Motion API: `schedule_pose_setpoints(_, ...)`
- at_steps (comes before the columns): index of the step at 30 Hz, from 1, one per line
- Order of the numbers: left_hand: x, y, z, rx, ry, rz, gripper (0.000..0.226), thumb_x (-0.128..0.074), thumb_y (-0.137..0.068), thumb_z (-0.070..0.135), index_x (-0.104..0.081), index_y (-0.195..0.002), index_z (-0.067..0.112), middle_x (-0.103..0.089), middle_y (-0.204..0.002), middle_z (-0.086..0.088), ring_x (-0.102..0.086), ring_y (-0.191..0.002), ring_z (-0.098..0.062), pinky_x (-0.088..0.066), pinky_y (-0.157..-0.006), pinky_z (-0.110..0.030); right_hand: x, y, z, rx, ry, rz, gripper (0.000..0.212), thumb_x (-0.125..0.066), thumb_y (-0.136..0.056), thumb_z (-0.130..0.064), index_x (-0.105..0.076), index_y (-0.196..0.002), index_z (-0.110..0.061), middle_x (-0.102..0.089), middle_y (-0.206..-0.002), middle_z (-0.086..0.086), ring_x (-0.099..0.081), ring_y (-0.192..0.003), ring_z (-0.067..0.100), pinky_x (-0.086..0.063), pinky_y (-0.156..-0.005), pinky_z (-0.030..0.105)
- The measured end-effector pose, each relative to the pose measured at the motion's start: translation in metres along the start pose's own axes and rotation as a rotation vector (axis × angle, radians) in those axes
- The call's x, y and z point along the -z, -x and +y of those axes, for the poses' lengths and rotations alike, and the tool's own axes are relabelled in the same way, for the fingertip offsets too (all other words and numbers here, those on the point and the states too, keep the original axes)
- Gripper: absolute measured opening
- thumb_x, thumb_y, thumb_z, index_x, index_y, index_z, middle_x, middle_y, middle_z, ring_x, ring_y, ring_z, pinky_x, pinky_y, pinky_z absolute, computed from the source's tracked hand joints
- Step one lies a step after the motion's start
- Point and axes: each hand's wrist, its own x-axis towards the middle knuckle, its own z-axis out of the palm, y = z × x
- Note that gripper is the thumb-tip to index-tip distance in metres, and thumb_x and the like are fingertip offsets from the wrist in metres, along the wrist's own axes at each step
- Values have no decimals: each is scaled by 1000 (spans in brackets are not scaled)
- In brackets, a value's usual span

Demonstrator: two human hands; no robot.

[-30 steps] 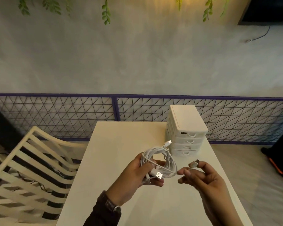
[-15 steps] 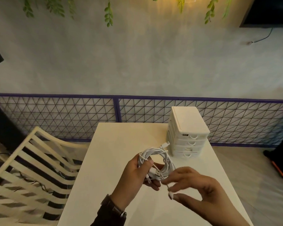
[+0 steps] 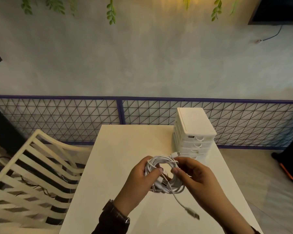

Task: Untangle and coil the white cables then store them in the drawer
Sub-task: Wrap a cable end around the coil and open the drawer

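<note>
Your left hand [image 3: 142,176] grips the left side of a coiled bundle of white cables [image 3: 165,159], held above the plain white tabletop [image 3: 125,149], and your right hand [image 3: 193,176] pinches its right side. One plug end dangles below, blurred. A small white plastic drawer unit [image 3: 195,130] stands just beyond, far right

Our left hand [image 3: 140,178] curls round the white cable coil [image 3: 161,159], thumb laid across the strands, fingers tucked behind. Our right hand [image 3: 197,179] pinches the coil's other side between thumb and forefinger, just across from the left thumb tip. Both forearms angle inward; our left wrist is bent.
</note>
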Motion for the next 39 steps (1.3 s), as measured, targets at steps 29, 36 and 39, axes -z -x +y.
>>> schedule_pose_setpoints(29,1,4,-13,-22,276,224,28,-55,-89,6,-70,-107,23,-71,-108,13,-64,-100,2,-50,-81,-13,-18,16,27,-225,-57,91,14,-73,-76,-7,-71,-84,-19,-73,-77,7,-68,-69,27,-60,-62,41)
schedule_pose_setpoints(36,-2,6,-14,-286,39,297,25,-61,-85,1,-55,-97,22,-74,-98,12,-65,-99,0,-46,-74,-5,-19,14,21,-338,-352,77,12,-66,-80,0,-73,-82,-10,-71,-80,20,-65,-65,19,-57,-55,32)
schedule_pose_setpoints(39,2,7,-16,-341,-75,250,34,-64,-84,7,-61,-109,29,-73,-99,17,-64,-100,3,-46,-79,-5,-17,15,19,-354,-358,63,10,-65,-82,-3,-73,-83,-9,-72,-81,18,-66,-65,20,-57,-56,32)
